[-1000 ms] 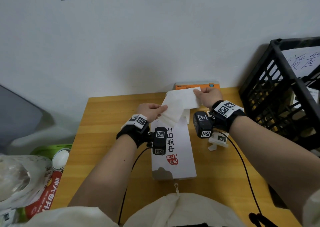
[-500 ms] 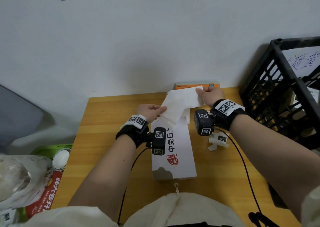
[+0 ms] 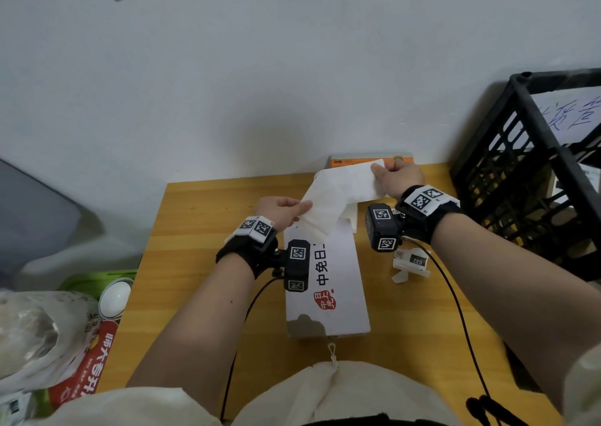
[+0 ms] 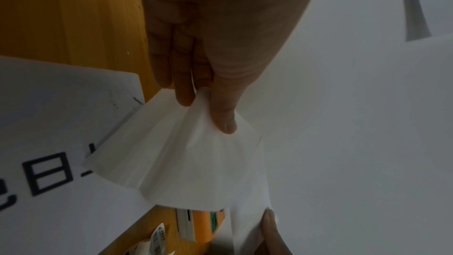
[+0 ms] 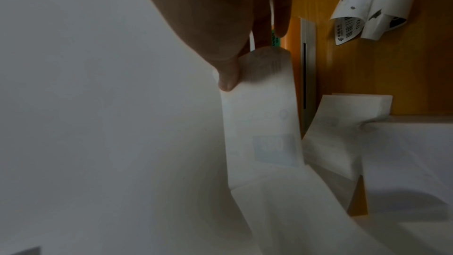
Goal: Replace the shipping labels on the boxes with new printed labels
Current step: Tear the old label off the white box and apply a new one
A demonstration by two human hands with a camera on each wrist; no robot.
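A white box (image 3: 338, 282) with black and red characters lies on the wooden table (image 3: 201, 230) in front of me. Above its far end I hold a strip of white label paper (image 3: 338, 198) between both hands. My left hand (image 3: 286, 212) pinches the lower left end (image 4: 196, 143) between thumb and fingers. My right hand (image 3: 395, 178) pinches the upper right end, where faint print shows through the paper (image 5: 264, 123). A small stack of folded labels (image 3: 352, 219) sits under the strip at the box's far end. Behind the strip stands the orange label printer (image 3: 370, 160).
Peeled, curled old labels (image 3: 410, 261) lie on the table right of the box. A black plastic crate (image 3: 533, 172) stands at the right edge. Bags and a red package (image 3: 78, 360) crowd the floor left of the table. A white wall backs the table.
My right hand has lifted its end of the strip slightly up and back toward the printer. The left hand has hardly moved.
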